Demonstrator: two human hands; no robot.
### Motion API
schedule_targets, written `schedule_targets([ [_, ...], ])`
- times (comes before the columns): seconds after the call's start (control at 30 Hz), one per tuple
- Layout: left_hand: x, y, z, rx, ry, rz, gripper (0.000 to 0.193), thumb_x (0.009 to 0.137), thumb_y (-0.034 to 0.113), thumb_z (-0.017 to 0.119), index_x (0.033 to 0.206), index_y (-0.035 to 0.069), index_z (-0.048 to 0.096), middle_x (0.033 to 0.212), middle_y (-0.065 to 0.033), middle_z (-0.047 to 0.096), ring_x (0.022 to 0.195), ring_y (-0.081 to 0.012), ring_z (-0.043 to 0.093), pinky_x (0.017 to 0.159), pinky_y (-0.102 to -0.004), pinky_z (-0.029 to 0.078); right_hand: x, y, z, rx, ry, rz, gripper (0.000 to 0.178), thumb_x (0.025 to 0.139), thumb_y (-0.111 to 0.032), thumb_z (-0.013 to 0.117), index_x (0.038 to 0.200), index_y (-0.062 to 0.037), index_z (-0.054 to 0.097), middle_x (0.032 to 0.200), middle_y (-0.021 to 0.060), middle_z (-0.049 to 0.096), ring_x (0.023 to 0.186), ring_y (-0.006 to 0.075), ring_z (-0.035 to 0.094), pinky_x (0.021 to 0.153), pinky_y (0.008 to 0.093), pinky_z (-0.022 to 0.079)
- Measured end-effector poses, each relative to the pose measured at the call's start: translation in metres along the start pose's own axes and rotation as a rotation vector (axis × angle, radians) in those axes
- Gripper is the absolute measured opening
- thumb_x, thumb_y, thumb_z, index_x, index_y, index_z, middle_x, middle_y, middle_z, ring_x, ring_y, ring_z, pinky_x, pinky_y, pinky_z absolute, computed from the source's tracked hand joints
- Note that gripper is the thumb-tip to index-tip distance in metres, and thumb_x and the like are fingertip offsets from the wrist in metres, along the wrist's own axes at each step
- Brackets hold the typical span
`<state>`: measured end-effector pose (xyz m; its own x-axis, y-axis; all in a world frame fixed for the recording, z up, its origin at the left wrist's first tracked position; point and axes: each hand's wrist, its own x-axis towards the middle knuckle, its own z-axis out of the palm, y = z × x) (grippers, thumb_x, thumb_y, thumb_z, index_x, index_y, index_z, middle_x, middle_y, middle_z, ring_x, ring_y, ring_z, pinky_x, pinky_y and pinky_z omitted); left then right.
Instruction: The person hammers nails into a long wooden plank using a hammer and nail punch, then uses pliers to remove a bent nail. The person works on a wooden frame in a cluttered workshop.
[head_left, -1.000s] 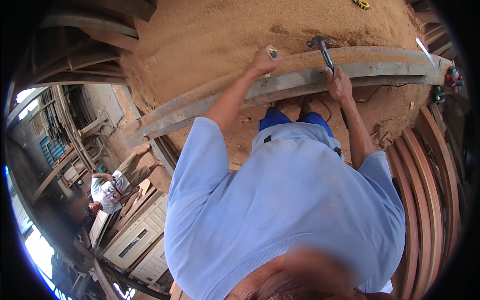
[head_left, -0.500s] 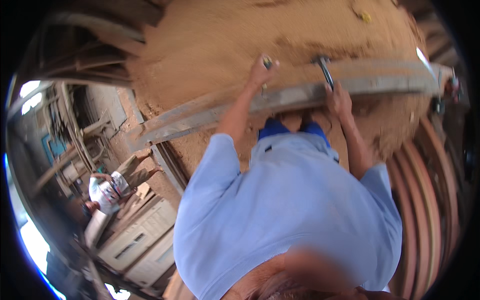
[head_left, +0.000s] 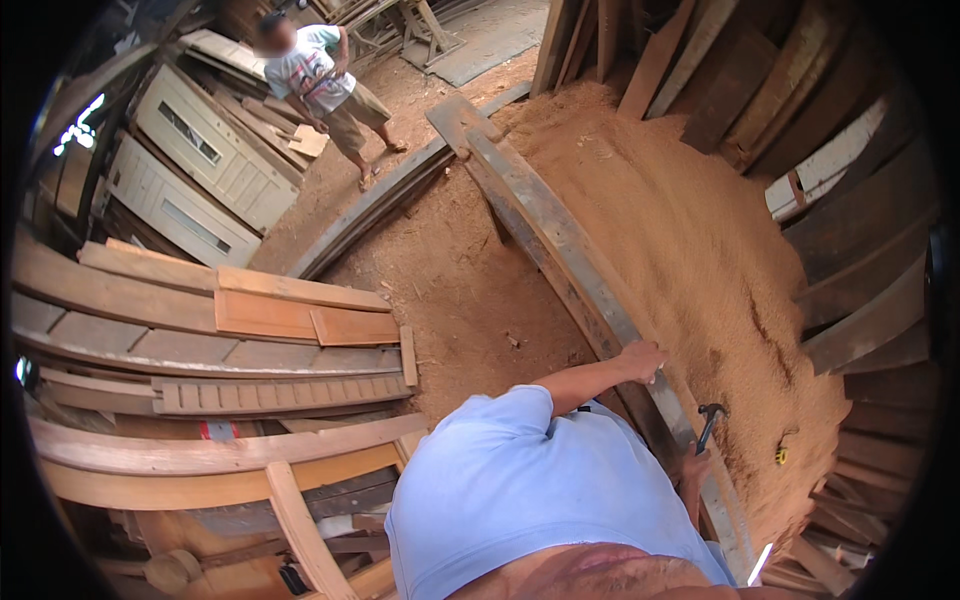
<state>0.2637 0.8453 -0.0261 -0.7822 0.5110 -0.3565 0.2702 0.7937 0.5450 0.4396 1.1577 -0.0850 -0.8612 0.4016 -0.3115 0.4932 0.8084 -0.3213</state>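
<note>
My right hand is closed round the handle of a claw hammer, whose dark head points up and away from me. That hand is at the near end of a long grey wooden beam. Farther along, my left hand is over the same beam with its fingers curled in. A small pale bit shows at its fingertips, but what it holds is too hidden to name. On the sawdust to the right lies a small yellow-and-black object, perhaps a tape measure.
Sawdust is heaped beyond the beam, with upright boards around it. At left are stacked planks, a slatted wooden frame and pale panelled doors. Another person stands at the far left.
My view has swung to the left, bringing the stacked wood and the other person further into sight. The hammer stays in my right hand, and both hands remain at the beam.
</note>
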Motion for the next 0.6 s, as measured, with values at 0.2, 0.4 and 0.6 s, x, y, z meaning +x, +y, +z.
schedule_targets([
  [0.2, -0.009, 0.002, -0.006, -0.036, 0.069, -0.007, 0.045, 0.076, 0.016, 0.070, 0.120, 0.007, 0.065, 0.114, -0.0232, 0.067, 0.111, -0.0398, 0.065, 0.091, -0.0493, 0.055, 0.002, -0.011, -0.002, 0.030, 0.072, 0.030, 0.055, 0.093, -0.042, 0.063, 0.106, 0.0113, 0.064, 0.097, 0.0344, 0.068, 0.094, 0.0511, 0.067, 0.083, 0.0569, 0.051],
  [0.4, -0.008, -0.019, -0.016, 0.058, -0.039, 0.138, 0.062, 0.074, 0.015, 0.072, 0.134, 0.014, 0.058, 0.103, -0.0187, 0.071, 0.102, -0.0372, 0.069, 0.083, -0.0497, 0.056, -0.012, -0.031, 0.000, 0.080, 0.267, 0.122, 0.053, 0.094, -0.045, 0.062, 0.105, 0.0075, 0.066, 0.098, 0.0303, 0.069, 0.097, 0.0496, 0.066, 0.085, 0.0552, 0.050],
  [0.6, -0.031, -0.047, -0.001, 0.119, -0.155, 0.327, 0.068, 0.076, 0.017, 0.074, 0.141, 0.024, 0.055, 0.098, -0.0120, 0.072, 0.092, -0.0358, 0.070, 0.073, -0.0479, 0.055, -0.014, -0.033, 0.005, 0.055, 0.257, 0.242, 0.052, 0.095, -0.046, 0.059, 0.107, 0.0037, 0.069, 0.099, 0.0264, 0.071, 0.100, 0.0464, 0.067, 0.087, 0.0537, 0.051],
])
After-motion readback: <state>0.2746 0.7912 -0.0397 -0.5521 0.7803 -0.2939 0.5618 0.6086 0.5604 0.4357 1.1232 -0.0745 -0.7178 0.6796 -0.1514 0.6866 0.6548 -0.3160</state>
